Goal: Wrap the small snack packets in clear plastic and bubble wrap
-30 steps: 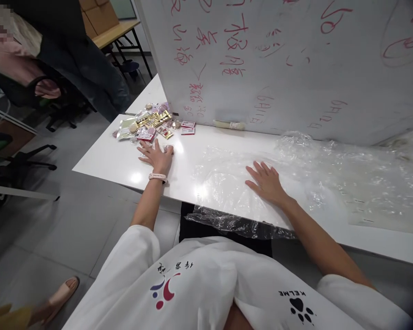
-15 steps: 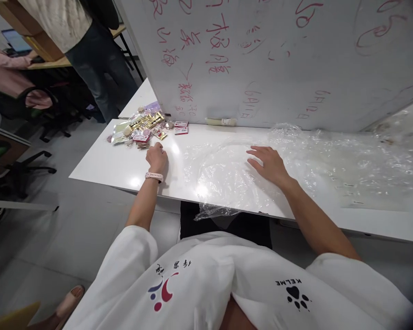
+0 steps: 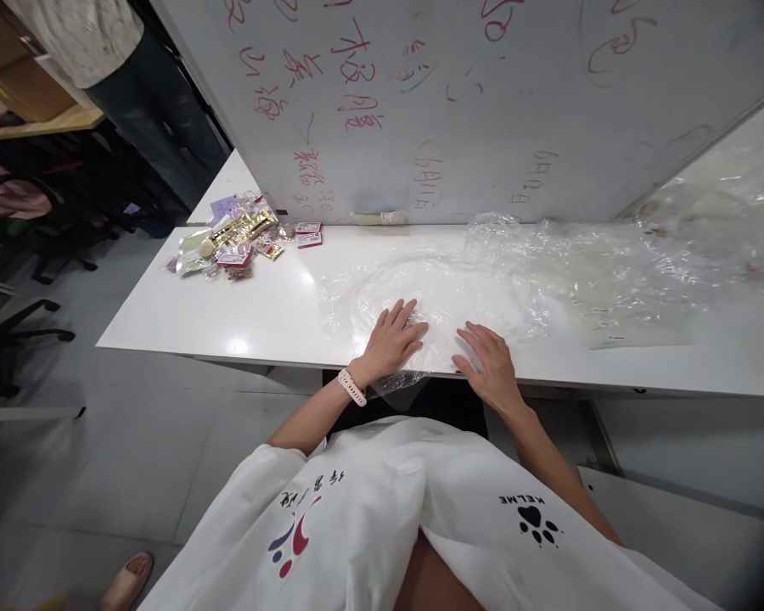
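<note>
A thin clear plastic sheet or bag [image 3: 407,280] lies spread on the white table [image 3: 146,314], with part of it hanging over the front edge. My left hand [image 3: 391,338], a pink band at its wrist, rests on the plastic near that edge, fingers stretched out. To its right, my right hand [image 3: 487,363] is over the plastic with its fingers apart and slightly bent. Neither hand holds anything. Farther left lies a pile of small packets [image 3: 235,238], gold, purple, green and clear, apart from both hands.
A whiteboard [image 3: 369,110] with red writing stands along the table's back. A pale yellow roll [image 3: 379,218] lies at its foot. More crumpled clear plastic bags [image 3: 637,297] cover the right side. A standing person [image 3: 153,110] and office chairs are at the left.
My left hand has left the packets and moved right onto the plastic, its fingers now spread. My right hand has come closer to the front edge. The camera view has shifted.
</note>
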`<state>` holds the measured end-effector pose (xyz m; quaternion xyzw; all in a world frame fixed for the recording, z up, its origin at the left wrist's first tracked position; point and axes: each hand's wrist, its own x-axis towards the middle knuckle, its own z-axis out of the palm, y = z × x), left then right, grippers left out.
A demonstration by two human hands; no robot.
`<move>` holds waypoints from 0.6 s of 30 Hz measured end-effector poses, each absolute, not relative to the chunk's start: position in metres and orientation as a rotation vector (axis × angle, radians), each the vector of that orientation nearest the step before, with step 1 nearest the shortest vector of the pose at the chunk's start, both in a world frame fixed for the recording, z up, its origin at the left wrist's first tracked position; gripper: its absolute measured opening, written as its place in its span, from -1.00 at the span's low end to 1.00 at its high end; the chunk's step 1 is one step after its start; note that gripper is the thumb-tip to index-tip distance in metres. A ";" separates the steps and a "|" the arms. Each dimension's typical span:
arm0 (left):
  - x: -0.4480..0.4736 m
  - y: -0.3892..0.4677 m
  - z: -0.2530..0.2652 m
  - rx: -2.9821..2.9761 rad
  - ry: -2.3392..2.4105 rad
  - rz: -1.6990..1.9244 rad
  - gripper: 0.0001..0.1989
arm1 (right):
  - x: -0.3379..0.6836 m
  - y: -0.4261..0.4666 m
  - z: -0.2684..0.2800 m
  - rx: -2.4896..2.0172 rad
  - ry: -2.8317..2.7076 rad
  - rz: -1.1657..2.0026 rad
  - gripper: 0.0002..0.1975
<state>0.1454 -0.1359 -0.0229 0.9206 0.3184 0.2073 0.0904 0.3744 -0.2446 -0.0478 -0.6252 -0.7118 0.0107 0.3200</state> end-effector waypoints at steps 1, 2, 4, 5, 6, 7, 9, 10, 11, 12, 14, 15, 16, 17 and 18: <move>0.144 -0.139 -0.021 2.737 0.938 0.552 -0.60 | 0.376 -0.248 -0.048 -1.639 -1.952 0.050 -0.44; 0.138 -0.141 -0.017 2.730 0.942 0.522 -0.53 | 0.377 -0.251 -0.048 -1.629 -2.036 0.070 -0.36; 0.120 -0.149 -0.004 2.724 0.942 0.521 -0.37 | 0.380 -0.256 -0.048 -1.600 -2.168 0.096 -0.27; 0.110 -0.156 0.001 2.731 0.938 0.525 -0.27 | 0.381 -0.257 -0.048 -1.584 -2.203 0.100 -0.29; 0.099 -0.165 0.003 2.748 0.933 0.523 -0.18 | 0.381 -0.258 -0.048 -1.567 -2.215 0.095 -0.35; 0.089 -0.176 0.002 2.770 0.935 0.510 -0.10 | 0.379 -0.258 -0.049 -1.547 -2.209 0.088 -0.43; 0.073 -0.200 -0.011 2.830 0.985 0.458 -0.04 | 0.375 -0.257 -0.051 -1.492 -2.160 0.071 -0.60; 0.068 -0.210 -0.022 2.854 1.045 0.450 -0.08 | 0.371 -0.256 -0.051 -1.461 -2.127 0.067 -0.68; 0.065 -0.219 -0.034 2.861 1.122 0.470 -0.17 | 0.368 -0.255 -0.051 -1.431 -2.092 0.066 -0.75; 0.062 -0.225 -0.044 2.851 1.201 0.525 -0.29 | 0.365 -0.254 -0.050 -1.403 -2.060 0.063 -0.82; 0.060 -0.228 -0.056 2.779 1.305 0.698 -0.58 | 0.361 -0.250 -0.044 -1.359 -2.016 0.056 -0.86; 0.059 -0.226 -0.056 2.727 1.313 0.789 -0.71 | 0.361 -0.246 -0.039 -1.346 -2.007 0.054 -0.84; 0.058 -0.220 -0.051 2.669 1.299 0.854 -0.81 | 0.362 -0.241 -0.032 -1.340 -2.007 0.056 -0.81; 0.057 -0.213 -0.042 2.606 1.275 0.880 -0.85 | 0.365 -0.234 -0.024 -1.343 -2.014 0.066 -0.78; 0.055 -0.203 -0.031 2.539 1.258 0.858 -0.84 | 0.368 -0.225 -0.015 -1.359 -2.027 0.086 -0.74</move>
